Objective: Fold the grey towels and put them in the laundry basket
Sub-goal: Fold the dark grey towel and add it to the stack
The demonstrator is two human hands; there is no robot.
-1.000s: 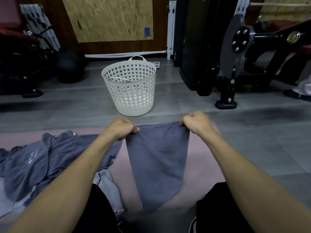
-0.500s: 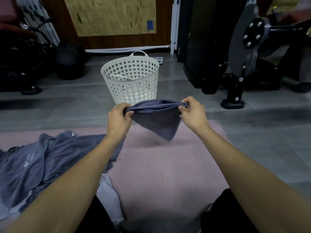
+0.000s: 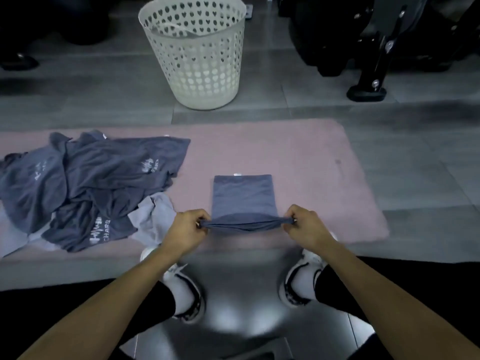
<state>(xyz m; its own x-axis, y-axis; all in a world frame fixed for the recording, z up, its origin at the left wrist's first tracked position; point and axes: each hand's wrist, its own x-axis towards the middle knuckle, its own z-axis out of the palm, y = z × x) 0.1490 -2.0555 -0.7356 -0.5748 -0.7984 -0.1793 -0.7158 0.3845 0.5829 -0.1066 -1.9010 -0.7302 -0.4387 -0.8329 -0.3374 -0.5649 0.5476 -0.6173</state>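
A grey towel [image 3: 243,194] lies on the pink mat [image 3: 298,162], its far part flat, its near edge lifted. My left hand [image 3: 187,231] pinches the near left corner and my right hand [image 3: 307,227] pinches the near right corner, with the edge stretched between them. To the left on the mat sits a crumpled heap of grey towels [image 3: 85,185] with white lettering. The white perforated laundry basket [image 3: 197,50] stands on the floor beyond the mat, straight ahead.
Lighter cloth [image 3: 153,219] pokes out under the heap beside my left hand. Black gym machine bases [image 3: 366,92] stand at the back right. My two white shoes [image 3: 298,284] are on the grey floor just before the mat.
The towel was held up in the air by its top corners. It has since been swung forward and laid on the mat, and both hands came down with the near edge. The view tilted down.
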